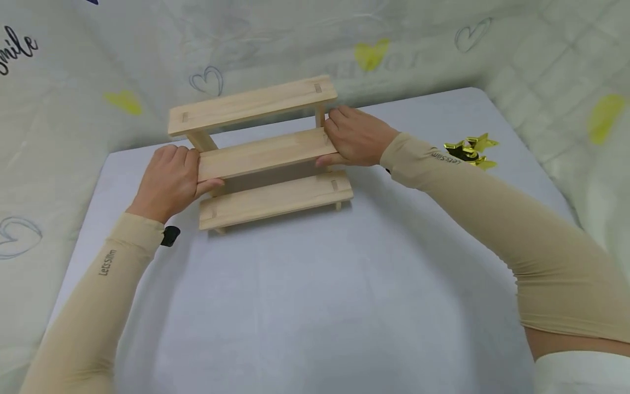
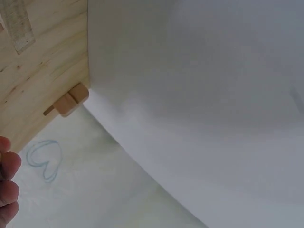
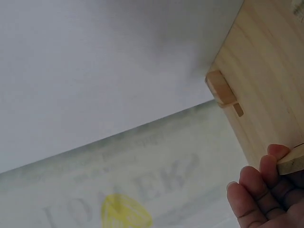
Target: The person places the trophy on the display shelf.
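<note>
A three-tier stepped wooden rack (image 1: 268,150) stands toward the back of the white table, its boards slanting slightly up to the right in the head view. At the left end of the middle board, my left hand (image 1: 169,178) grips with the thumb along the front edge. My right hand (image 1: 356,137) holds the opposite end of that same board, thumb below and fingers behind. Each wrist view shows curled fingertips beside pale wood: the left wrist view has a small wooden peg (image 2: 71,99) in the panel, and the right wrist view a similar peg (image 3: 221,88).
Shiny gold star-shaped ornaments (image 1: 474,150) lie on the table (image 1: 305,306) at the right, beyond the right forearm. A whitish sheet (image 1: 275,33) with hearts and lettering hangs behind the table and along its sides.
</note>
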The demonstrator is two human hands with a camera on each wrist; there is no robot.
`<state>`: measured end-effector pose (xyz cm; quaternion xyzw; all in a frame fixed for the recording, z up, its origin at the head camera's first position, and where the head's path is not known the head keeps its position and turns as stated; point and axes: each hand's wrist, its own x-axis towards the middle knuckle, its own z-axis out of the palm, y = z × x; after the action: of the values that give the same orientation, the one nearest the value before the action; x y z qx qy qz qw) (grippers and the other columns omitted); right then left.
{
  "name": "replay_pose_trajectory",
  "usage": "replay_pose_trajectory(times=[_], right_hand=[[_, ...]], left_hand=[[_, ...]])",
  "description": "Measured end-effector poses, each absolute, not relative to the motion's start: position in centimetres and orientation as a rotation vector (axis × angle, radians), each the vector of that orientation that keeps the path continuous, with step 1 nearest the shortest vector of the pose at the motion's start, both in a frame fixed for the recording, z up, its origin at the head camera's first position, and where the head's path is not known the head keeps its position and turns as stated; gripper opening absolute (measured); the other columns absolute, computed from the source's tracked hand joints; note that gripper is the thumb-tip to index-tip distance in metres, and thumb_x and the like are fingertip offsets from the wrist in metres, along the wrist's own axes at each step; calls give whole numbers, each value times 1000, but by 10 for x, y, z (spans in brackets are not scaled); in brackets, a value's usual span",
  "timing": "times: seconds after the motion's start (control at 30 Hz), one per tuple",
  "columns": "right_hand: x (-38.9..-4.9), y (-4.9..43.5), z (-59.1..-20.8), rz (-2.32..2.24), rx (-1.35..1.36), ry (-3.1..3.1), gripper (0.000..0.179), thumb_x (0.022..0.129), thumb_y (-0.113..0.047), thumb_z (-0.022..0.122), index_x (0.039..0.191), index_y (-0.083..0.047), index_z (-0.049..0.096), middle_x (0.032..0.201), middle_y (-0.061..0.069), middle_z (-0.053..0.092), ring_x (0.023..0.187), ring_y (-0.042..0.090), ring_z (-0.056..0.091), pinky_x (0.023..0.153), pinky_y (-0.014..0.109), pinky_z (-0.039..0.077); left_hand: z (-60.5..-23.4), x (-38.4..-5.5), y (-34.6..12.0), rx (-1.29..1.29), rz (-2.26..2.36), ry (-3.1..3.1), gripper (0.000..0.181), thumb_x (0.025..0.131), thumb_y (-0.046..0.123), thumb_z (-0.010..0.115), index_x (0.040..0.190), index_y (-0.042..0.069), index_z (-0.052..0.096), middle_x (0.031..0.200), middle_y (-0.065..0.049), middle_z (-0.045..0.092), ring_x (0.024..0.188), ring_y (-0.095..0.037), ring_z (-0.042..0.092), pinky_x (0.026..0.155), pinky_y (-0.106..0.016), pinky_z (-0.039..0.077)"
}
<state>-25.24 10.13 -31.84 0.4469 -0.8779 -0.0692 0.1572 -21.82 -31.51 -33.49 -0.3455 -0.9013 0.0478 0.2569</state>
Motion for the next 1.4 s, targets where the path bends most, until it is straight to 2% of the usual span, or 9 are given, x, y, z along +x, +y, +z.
replay_pose_trajectory(times=[0.13, 0.3, 0.5, 0.83, 0.97, 1.17, 1.23, 1.3, 1.4], right_hand=[[-251, 115, -319, -208, 1273, -2500, 85, 100, -73, 41, 94, 11, 55, 85, 21, 52, 74, 33, 42, 76, 42, 42], [-248, 132, -319, -236, 1287, -2446, 89, 101, -73, 34, 93, 13, 55, 83, 22, 52, 74, 34, 43, 75, 43, 43], [-243, 149, -320, -245, 1311, -2337, 98, 102, -73, 9, 88, 14, 53, 77, 21, 49, 69, 33, 39, 71, 43, 40], [-231, 167, -316, -277, 1329, -2276, 93, 106, -68, 9, 82, 12, 51, 72, 17, 45, 65, 29, 34, 66, 40, 37], [-227, 173, -316, -285, 1311, -2310, 96, 104, -70, 7, 85, 13, 51, 75, 18, 46, 66, 30, 36, 65, 41, 37], [-227, 176, -319, -266, 1314, -2324, 98, 103, -72, 8, 90, 15, 52, 78, 20, 47, 68, 32, 39, 67, 41, 38], [-225, 177, -319, -247, 1310, -2352, 97, 103, -73, 13, 93, 16, 53, 81, 21, 49, 70, 33, 41, 70, 42, 40], [-222, 178, -315, -191, 1289, -2446, 90, 104, -72, 29, 97, 15, 54, 86, 22, 53, 75, 35, 45, 74, 44, 42], [-215, 181, -304, -72, 1207, -2658, 81, 100, -66, 52, 113, 14, 57, 105, 24, 58, 94, 40, 53, 90, 50, 46]], left_hand=[[-337, -222, -303, -960, 110, -2403, 94, 100, 79, 20, 75, -8, 48, 62, -17, 42, 57, -36, 39, 60, -46, 37], [-339, -223, -288, -950, 97, -2403, 95, 99, 80, 18, 75, -7, 48, 62, -16, 41, 57, -36, 40, 61, -45, 37], [-340, -223, -271, -937, 98, -2428, 97, 97, 82, 16, 78, -7, 49, 65, -18, 44, 62, -39, 46, 65, -47, 41], [-342, -214, -251, -953, 65, -2338, 93, 99, 80, 19, 76, -6, 48, 64, -16, 42, 63, -37, 44, 68, -46, 41], [-343, -211, -245, -953, 45, -2302, 92, 100, 79, 21, 77, -6, 49, 66, -16, 43, 65, -38, 46, 72, -47, 43], [-344, -208, -243, -935, 30, -2305, 92, 99, 80, 22, 79, -6, 50, 67, -16, 43, 65, -37, 46, 73, -47, 44], [-344, -207, -243, -933, 20, -2322, 91, 99, 80, 22, 80, -5, 50, 67, -15, 43, 65, -37, 46, 73, -48, 44], [-344, -206, -243, -932, 12, -2343, 91, 99, 80, 22, 79, -5, 49, 67, -15, 43, 65, -37, 47, 73, -48, 44], [-343, -205, -243, -936, 8, -2372, 91, 99, 80, 23, 80, -5, 50, 67, -15, 44, 65, -38, 48, 73, -48, 45]])
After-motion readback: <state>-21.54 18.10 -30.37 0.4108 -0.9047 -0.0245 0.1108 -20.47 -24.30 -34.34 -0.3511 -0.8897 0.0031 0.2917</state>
